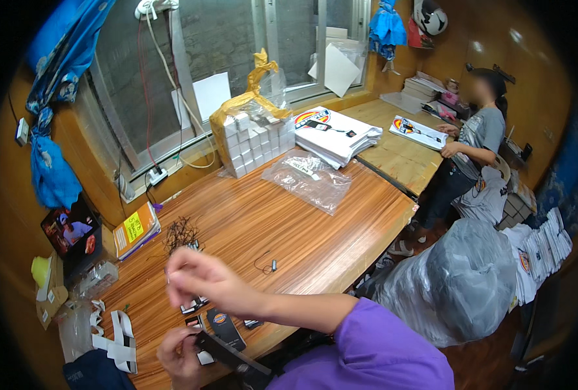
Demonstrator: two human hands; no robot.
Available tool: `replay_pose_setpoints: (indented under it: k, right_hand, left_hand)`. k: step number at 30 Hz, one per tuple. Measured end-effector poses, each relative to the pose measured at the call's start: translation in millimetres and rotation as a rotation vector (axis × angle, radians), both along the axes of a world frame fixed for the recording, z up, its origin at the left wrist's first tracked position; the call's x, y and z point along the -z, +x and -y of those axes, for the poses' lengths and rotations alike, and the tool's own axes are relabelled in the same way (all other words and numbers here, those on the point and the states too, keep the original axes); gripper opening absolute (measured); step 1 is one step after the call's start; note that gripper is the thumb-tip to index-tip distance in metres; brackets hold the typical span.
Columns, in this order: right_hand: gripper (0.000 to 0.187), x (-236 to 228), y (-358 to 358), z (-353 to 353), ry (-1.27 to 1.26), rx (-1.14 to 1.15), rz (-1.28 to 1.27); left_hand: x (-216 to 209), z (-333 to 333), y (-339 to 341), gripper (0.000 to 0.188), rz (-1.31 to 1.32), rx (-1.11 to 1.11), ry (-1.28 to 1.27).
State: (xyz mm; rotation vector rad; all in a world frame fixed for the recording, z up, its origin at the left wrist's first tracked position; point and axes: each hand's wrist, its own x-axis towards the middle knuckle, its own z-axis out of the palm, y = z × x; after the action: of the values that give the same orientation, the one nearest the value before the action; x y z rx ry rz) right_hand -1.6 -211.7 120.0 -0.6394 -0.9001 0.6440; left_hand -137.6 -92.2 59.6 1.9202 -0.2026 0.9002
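Note:
My left hand (180, 356) is at the table's near edge, its fingers closed on the upper end of a long black strip (227, 354). Above it, my right hand (204, 281) is raised over the tabletop with fingers curled and thumb and fingertips together; whatever they pinch is too small to make out. Black hang tags (224, 329) lie just beyond my left hand, partly covered by my right forearm. Past my right hand is a tangle of thin black cords (181, 235). A single loose cord with a small end piece (274, 265) rests farther right.
A yellow-taped bag of small white boxes (253, 140) stands by the window, beside folded white shirts (334, 136) and a clear plastic bag (312, 179). Books (136, 231) and a lit screen (71, 229) are left. Another person (487, 123) handles a shirt; a large wrapped bundle (458, 279) sits right.

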Motion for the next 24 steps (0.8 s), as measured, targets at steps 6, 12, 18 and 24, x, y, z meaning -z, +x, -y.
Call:
replay_pose_setpoints:
  k: [6,12,18,24]
  right_hand:
    - [0.012,-33,-17,-30,0.117,-0.142,0.185]
    - [0.012,-9,-15,-43,0.125,-0.133,0.206]
    - [0.012,-16,1,-34,0.114,-0.093,0.221]
    - [0.012,-13,17,-33,0.067,-0.038,0.284]
  left_hand:
    - [-3,-28,-12,0.021,-0.004,0.23,-0.362]
    - [-11,-25,-16,0.054,-0.314,0.3,-0.385]
    - [-2,-33,-8,0.054,-0.264,0.325,-0.534]
    - [-13,-35,-10,0.041,-0.257,0.248,-0.558]
